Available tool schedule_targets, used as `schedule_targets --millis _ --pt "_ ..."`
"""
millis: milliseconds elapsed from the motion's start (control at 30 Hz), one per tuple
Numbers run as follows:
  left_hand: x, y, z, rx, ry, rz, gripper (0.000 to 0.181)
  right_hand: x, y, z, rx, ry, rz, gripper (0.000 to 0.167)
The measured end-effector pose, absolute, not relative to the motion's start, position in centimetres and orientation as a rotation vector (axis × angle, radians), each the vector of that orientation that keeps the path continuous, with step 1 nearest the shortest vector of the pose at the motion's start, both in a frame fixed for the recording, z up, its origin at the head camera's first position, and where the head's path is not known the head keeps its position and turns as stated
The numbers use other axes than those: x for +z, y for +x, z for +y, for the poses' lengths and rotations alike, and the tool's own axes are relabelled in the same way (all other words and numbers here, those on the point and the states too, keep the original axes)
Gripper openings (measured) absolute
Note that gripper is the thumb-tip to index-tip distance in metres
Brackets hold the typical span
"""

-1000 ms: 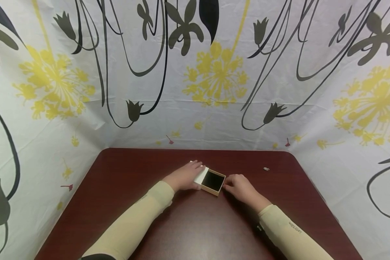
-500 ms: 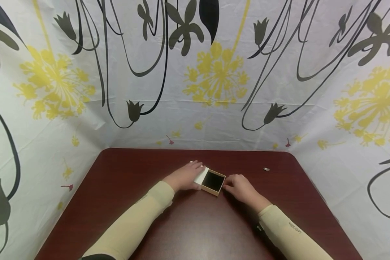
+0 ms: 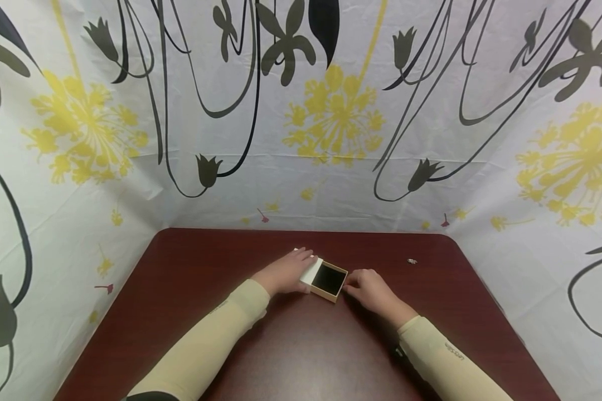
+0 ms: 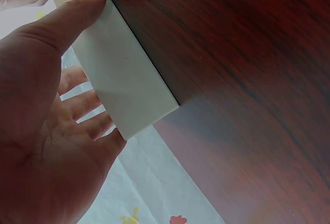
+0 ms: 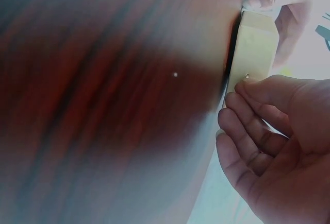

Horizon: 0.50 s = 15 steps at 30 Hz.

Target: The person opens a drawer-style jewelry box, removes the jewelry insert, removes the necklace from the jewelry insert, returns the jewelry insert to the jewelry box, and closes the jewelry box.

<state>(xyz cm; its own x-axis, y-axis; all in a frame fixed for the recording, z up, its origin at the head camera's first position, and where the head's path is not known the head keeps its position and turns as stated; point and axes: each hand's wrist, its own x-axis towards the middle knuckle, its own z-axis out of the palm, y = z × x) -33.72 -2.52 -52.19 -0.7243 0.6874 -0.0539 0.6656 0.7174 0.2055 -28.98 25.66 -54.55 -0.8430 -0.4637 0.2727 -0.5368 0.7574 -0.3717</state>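
Observation:
A small drawer box lies on the table, its white sleeve (image 3: 311,271) at the left and its tan drawer (image 3: 324,294) drawn partly out to the right. The drawer's inside looks black. My left hand (image 3: 284,271) grips the sleeve; in the left wrist view the thumb lies along one long side of the white sleeve (image 4: 124,74) and the fingers are on the opposite side. At the drawer's outer end is my right hand (image 3: 373,289). In the right wrist view its thumb and forefinger pinch the end of the drawer (image 5: 253,49), by a tiny shiny spot, with the other fingers curled.
A small silvery object (image 3: 412,261), too small to identify, lies at the back right of the dark red-brown table (image 3: 205,250). White cloth walls (image 3: 261,133) with flower prints stand around the table's back and sides.

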Motion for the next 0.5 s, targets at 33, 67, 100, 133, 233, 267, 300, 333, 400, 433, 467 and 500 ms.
schedule_targets --millis 33,67,100,133,233,267,300,333,400,433,467,500 --pt "-52.23 -33.72 -2.5 0.258 1.103 2.795 0.093 -54.56 -28.97 25.63 0.666 0.801 -2.791 0.013" --pt "-52.27 -33.73 -2.49 0.257 1.1 2.797 0.093 -54.57 -28.96 25.61 0.666 0.801 -2.793 0.012" --pt "-52.29 -33.74 -2.48 0.256 1.097 2.796 0.094 -54.58 -28.96 25.58 0.666 0.801 -2.794 0.012" --pt "-52.31 -33.74 -2.47 0.253 1.094 2.797 0.094 -54.59 -28.97 25.57 0.665 0.802 -2.794 0.012" --pt "-52.33 -33.76 -2.46 0.25 1.095 2.797 0.094 -54.6 -29.02 25.54 0.659 0.804 -2.793 0.012" --pt "-52.33 -33.78 -2.46 0.251 1.097 2.796 0.094 -54.6 -29.04 25.54 0.656 0.804 -2.79 0.012" --pt "-52.33 -33.79 -2.46 0.253 1.099 2.795 0.094 -54.59 -29.07 25.53 0.652 0.805 -2.788 0.012" --pt "-52.31 -33.79 -2.46 0.255 1.102 2.794 0.094 -54.6 -29.11 25.53 0.649 0.808 -2.785 0.012" --pt "-52.28 -33.82 -2.47 0.26 1.103 2.795 0.093 -54.62 -29.19 25.49 0.642 0.811 -2.78 0.013" --pt "-52.27 -33.83 -2.48 0.261 1.104 2.795 0.093 -54.63 -29.23 25.49 0.638 0.812 -2.779 0.013" --pt "-52.24 -33.83 -2.48 0.261 1.102 2.792 0.093 -54.65 -29.27 25.46 0.639 0.814 -2.777 0.013" --pt "-52.23 -33.82 -2.49 0.262 1.101 2.792 0.094 -54.67 -29.32 25.45 0.639 0.818 -2.777 0.013"
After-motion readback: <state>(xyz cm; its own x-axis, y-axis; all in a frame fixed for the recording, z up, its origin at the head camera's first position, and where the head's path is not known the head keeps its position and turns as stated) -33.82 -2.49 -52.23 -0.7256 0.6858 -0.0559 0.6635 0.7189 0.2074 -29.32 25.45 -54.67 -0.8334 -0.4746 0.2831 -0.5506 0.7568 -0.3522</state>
